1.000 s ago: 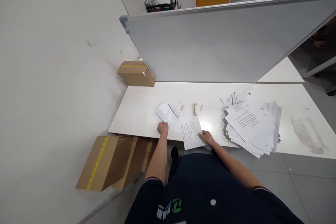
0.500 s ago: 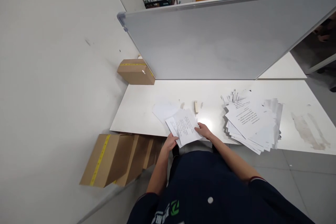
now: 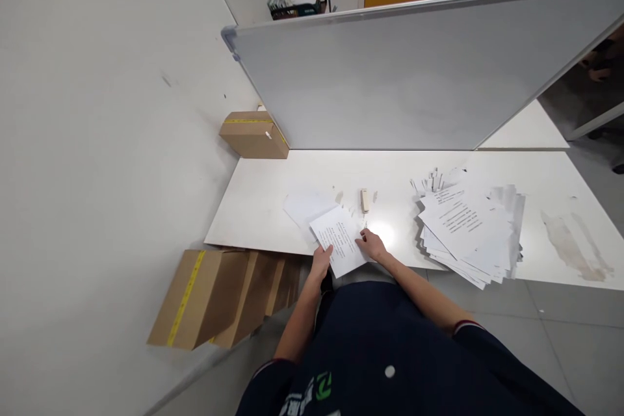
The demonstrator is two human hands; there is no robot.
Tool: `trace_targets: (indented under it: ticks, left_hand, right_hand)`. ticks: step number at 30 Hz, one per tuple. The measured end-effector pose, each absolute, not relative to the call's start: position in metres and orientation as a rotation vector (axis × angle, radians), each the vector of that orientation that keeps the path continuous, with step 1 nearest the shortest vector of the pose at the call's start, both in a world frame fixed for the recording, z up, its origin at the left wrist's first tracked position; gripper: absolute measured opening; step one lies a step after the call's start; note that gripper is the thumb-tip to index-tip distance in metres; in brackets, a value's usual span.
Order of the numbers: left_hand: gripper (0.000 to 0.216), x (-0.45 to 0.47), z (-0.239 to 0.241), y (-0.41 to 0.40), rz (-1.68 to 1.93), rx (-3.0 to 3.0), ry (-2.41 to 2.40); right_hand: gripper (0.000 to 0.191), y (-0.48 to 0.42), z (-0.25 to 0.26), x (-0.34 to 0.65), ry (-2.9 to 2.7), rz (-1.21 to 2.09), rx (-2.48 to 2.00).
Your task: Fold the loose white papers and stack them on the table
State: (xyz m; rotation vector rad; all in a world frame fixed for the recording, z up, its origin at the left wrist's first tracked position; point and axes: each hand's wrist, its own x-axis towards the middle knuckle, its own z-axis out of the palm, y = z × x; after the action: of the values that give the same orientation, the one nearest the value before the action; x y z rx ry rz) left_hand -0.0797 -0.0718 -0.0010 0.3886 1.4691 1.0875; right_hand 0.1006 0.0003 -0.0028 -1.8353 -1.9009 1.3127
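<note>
Left hand: the left hand (image 3: 322,259) has its thumb on top of the page and the fingers tucked under, so pretty much closed on the near-left edge of the white paper sheet with black print (image 3: 338,240).
Right hand: the right hand (image 3: 371,246) is at the sheet's right edge, fingers curled in. Can't tell if it's really pinching or just touching.
Printed sheet: right between the hands, slanted, near corner poking out past the edge of the long white surface (image 3: 258,208). Might be more than one page, can't tell.
Loose paper: some plain-looking white paper (image 3: 301,205) lies just beyond the left hand, partly behind the sheet.
Small block: a little cream oblong block (image 3: 364,200) sits a bit past the right hand.
Big pile: the messy stack of white printed papers (image 3: 463,227) is well off to the right.
Paper-handling tip: imo keep the left pinch light and flat so nothing creases, let the right fingers steady the opposite edge gently, and watch that overhanging corner, it could sag or bend.
</note>
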Motion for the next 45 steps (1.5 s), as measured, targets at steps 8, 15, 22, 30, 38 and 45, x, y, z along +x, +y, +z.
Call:
trace_targets:
  ticks: [8,15,22,30,38,45]
  left_hand:
    - [0.038,-0.097,0.024,-0.065,0.937,0.839,1.4]
    - [0.025,-0.076,0.067,-0.036,1.223,1.096,1.59]
    - [0.02,-0.063,0.048,-0.027,1.265,1.159,1.535]
    - [0.022,-0.067,0.031,-0.029,1.175,1.153,1.61]
    - [0.032,-0.061,0.034,-0.025,1.233,1.061,1.51]
    - [0.035,-0.059,0.053,-0.023,1.319,0.98,1.405]
  right_hand:
    - [0.04,0.012,0.031,0.113,-1.434,1.752,-1.378]
    - [0.025,0.014,0.091,0.117,-1.586,1.327,-1.235]
    - [0.025,0.009,0.07,0.123,-1.6,1.253,-1.352]
    - [0.022,0.008,0.048,0.123,-1.631,1.201,-1.367]
    - [0.023,0.01,0.047,0.121,-1.631,1.194,-1.378]
    - [0.022,0.013,0.064,0.117,-1.561,1.174,-1.241]
